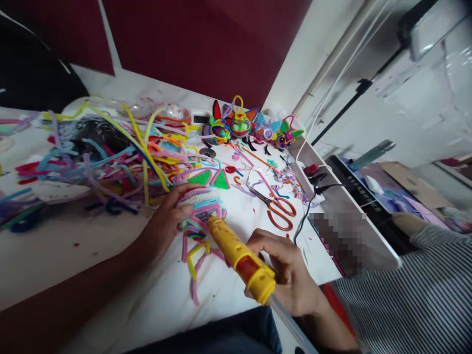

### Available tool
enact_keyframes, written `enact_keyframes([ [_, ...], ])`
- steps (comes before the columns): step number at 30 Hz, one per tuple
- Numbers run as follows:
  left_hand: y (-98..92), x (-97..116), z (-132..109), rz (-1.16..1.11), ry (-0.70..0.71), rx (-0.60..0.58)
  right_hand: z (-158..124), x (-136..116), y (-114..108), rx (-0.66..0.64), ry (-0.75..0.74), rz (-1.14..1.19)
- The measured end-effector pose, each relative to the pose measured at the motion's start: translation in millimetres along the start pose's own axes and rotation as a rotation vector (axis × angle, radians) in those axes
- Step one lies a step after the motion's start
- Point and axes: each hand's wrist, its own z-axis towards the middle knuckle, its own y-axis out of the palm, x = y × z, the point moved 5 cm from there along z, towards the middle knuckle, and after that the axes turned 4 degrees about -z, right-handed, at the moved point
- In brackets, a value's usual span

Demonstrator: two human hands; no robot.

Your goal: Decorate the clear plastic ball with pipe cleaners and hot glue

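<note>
My right hand (pixel 283 265) is wrapped round a yellow hot glue gun (pixel 232 248), with a long clear glue stick (pixel 289 322) sticking out of its back end. The gun's nozzle points at a pipe-cleaner craft piece (pixel 204 201) in pink, blue and green; whether the tip touches it I cannot tell. My left hand (pixel 177 209) grips the left edge of that piece, thumb and fingers pressed on it. Two green triangles (pixel 210 179) edged in pink lie at its top. Bent yellow and pink pipe cleaners (pixel 195 260) lie below it on the white table.
A tangled heap of pipe cleaners (pixel 121 157) covers the table's left side. Orange-handled scissors (pixel 278 211) lie right of the craft piece. Several colourful animal-face ornaments (pixel 241 123) stand at the back. A black cable (pixel 306 216) runs down the right edge. A person in a striped garment (pixel 409 290) is at right.
</note>
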Motion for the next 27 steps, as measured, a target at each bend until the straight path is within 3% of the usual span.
enact_keyframes([
  [16,-5.3,-4,3,0.071,0.109,-0.080,5,-1,13,-0.055,0.038,0.021],
  [27,-5.0,-7,1,0.045,-0.032,-0.023,-2,-1,0,0.005,0.025,-0.031],
])
